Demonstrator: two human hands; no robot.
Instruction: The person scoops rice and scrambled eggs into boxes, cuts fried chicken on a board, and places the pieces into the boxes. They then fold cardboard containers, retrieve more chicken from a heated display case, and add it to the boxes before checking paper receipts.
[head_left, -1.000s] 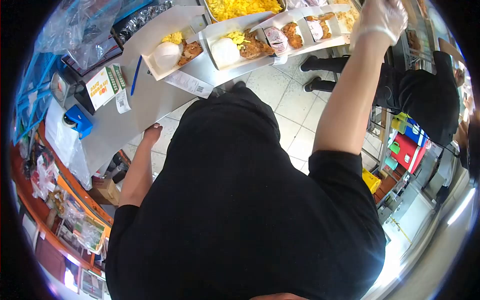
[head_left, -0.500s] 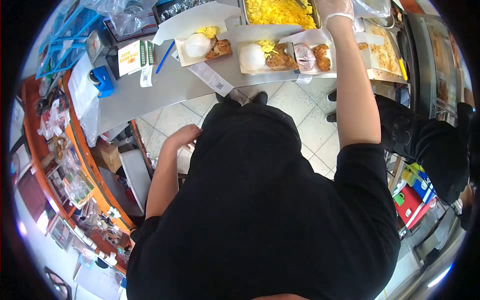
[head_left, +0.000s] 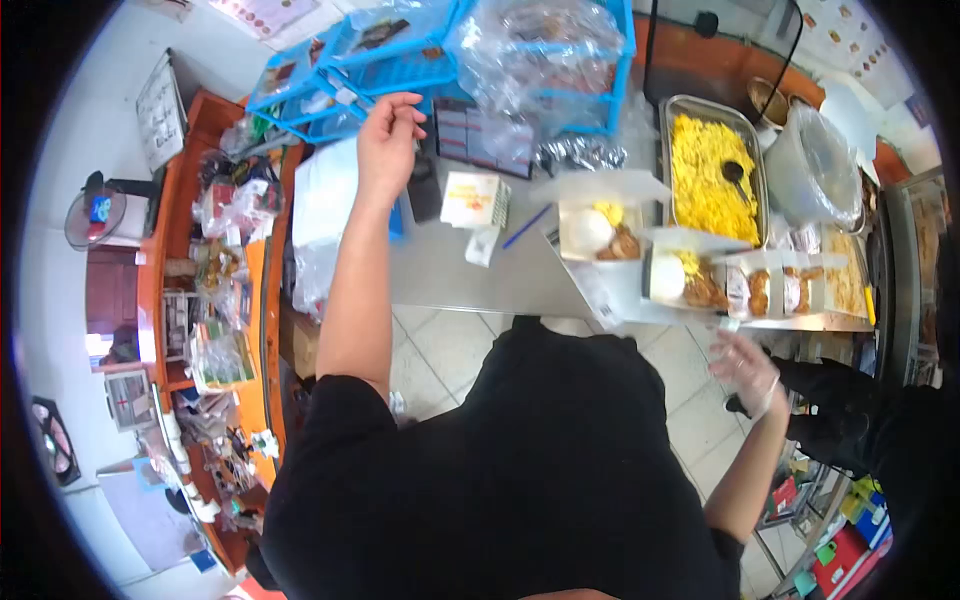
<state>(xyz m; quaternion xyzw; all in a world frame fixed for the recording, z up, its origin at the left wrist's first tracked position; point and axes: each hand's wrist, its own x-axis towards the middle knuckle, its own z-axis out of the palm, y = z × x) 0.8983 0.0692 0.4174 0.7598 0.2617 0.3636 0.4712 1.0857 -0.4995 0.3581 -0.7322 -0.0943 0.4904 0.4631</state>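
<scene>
My left hand [head_left: 388, 135] is bare and reaches up over the grey counter [head_left: 450, 265] toward the blue wire baskets [head_left: 400, 55], fingers curled, holding nothing I can see. My right hand [head_left: 745, 370] wears a clear glove and hangs open below the counter's edge, empty. Just above it stands a row of open white meal boxes [head_left: 700, 275] with rice, yellow egg and fried chicken; one more box [head_left: 590, 225] sits further left. A steel tray of yellow scrambled egg [head_left: 710, 170] with a dark spoon stands behind them.
Plastic bags [head_left: 540, 45] fill the blue baskets. A small printed carton [head_left: 475, 200], a blue pen [head_left: 528, 227] and a white stack [head_left: 325, 190] lie on the counter. An orange shelf [head_left: 210, 290] with packets runs along the left. Another person in black [head_left: 880, 430] stands at right.
My left hand rose from my side up to the blue baskets. My gloved right hand dropped from the egg tray to below the counter edge. The view swung left.
</scene>
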